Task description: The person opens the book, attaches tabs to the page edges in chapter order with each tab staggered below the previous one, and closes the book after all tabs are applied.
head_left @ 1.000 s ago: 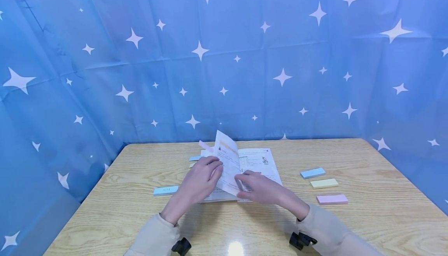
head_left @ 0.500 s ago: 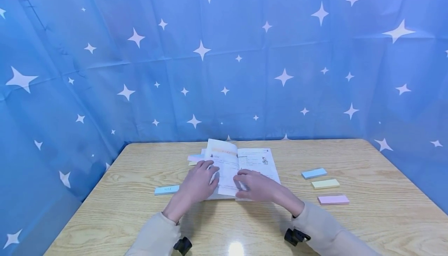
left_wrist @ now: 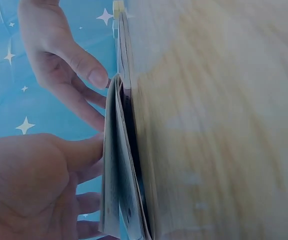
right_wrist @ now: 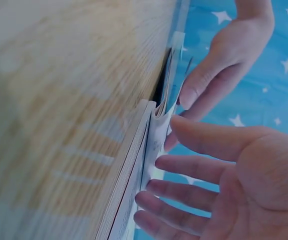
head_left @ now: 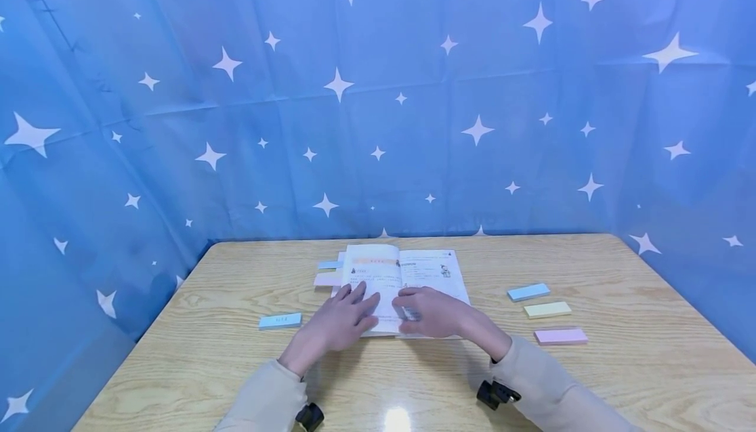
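An open book [head_left: 428, 264] with printed pages lies in the middle of the table in the head view. My left hand [head_left: 338, 320] rests on its left page, fingers straight and spread. On the right page, near the spine, my right hand [head_left: 436, 314] touches the paper with relaxed fingers. In the left wrist view the left hand [left_wrist: 29, 180] has its fingertips at the raised leaves. The right wrist view shows the right hand [right_wrist: 264, 175] with fingers apart against the page. A pink tab [head_left: 327, 279] and a blue tab [head_left: 329, 265] stick out from the book's left edge.
A blue sticky-note pad [head_left: 280, 321] with writing lies left of the book. To the right are a blue pad [head_left: 528, 292], a yellow pad [head_left: 547, 310] and a pink pad [head_left: 561, 336]. Behind the wooden table [head_left: 195, 353] hangs a blue star-patterned curtain [head_left: 401, 176].
The raised page has come down to the left and now lies much flatter. My left hand's fingers have spread over it. The right hand has barely moved.
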